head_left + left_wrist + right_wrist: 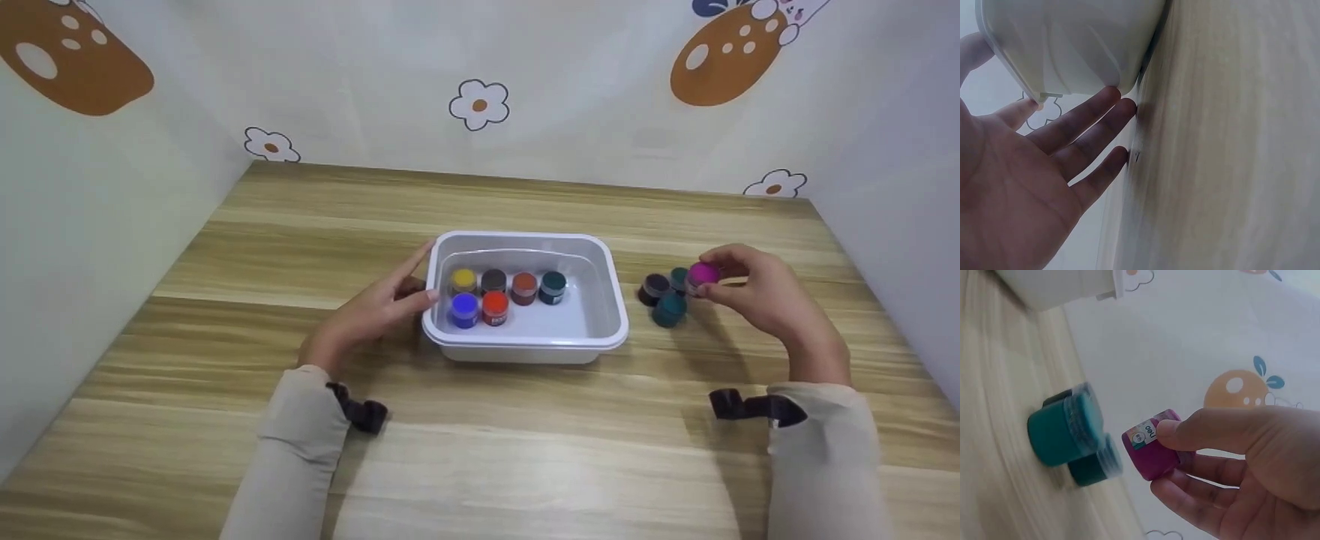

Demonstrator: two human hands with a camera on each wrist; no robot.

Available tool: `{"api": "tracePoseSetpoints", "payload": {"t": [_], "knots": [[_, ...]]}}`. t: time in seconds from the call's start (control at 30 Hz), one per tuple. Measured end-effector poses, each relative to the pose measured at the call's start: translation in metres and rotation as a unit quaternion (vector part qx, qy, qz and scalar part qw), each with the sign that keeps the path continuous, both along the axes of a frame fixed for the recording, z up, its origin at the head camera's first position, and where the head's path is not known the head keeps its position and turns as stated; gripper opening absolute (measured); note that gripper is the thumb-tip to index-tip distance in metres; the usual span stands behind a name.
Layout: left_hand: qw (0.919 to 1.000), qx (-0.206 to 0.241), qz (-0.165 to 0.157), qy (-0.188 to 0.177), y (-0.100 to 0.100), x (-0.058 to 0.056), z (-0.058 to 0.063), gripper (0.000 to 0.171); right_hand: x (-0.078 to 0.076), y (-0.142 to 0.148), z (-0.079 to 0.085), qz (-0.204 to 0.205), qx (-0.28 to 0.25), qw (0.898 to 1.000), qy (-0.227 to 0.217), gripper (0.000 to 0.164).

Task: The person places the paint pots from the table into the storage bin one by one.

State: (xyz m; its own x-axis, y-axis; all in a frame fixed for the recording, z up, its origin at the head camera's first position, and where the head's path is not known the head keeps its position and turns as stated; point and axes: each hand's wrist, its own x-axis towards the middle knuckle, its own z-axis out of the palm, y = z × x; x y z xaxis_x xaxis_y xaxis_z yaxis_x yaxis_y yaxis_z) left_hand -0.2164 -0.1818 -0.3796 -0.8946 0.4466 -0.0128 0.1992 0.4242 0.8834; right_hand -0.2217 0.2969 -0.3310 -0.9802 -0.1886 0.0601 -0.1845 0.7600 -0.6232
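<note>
my right hand (765, 289) pinches one magenta jar (703, 274), raised beside three jars (669, 309) on the table (525, 450); only the right wrist view shows its label (1143, 434). my left hand (375, 309), fingers spread, touches one white tub (525, 342), inside which six more jars (495, 306) stand.

Flowers (480, 105) and perhaps oranges (721, 71) pattern the backdrop (360, 67).

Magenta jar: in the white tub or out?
Out: in the head view, the right hand pinches the magenta jar to the right of the white tub.
</note>
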Motion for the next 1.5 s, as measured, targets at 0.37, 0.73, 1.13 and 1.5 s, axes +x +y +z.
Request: {"api": "tracePoseSetpoints", "payload": {"t": [0.37, 0.73, 1.13, 1.5], "knots": [[0.9999, -0.011, 0.004, 0.010, -0.004, 0.002, 0.002, 0.077, 0.006, -0.059, 0.025, 0.050, -0.073, 0.995, 0.041, 0.037], [0.9999, 0.001, 0.014, -0.003, -0.004, 0.002, 0.001, 0.077, 0.002, -0.133, 0.022, 0.142, -0.083, 0.986, 0.017, 0.032], [1.0000, -0.002, 0.009, -0.001, 0.002, 0.002, 0.001, 0.077, -0.005, -0.178, 0.001, 0.171, 0.019, 0.983, -0.058, 0.032], [1.0000, 0.006, 0.006, -0.004, 0.001, 0.001, 0.001, 0.078, -0.009, -0.188, -0.006, 0.165, 0.060, 0.982, -0.065, 0.036]]}}
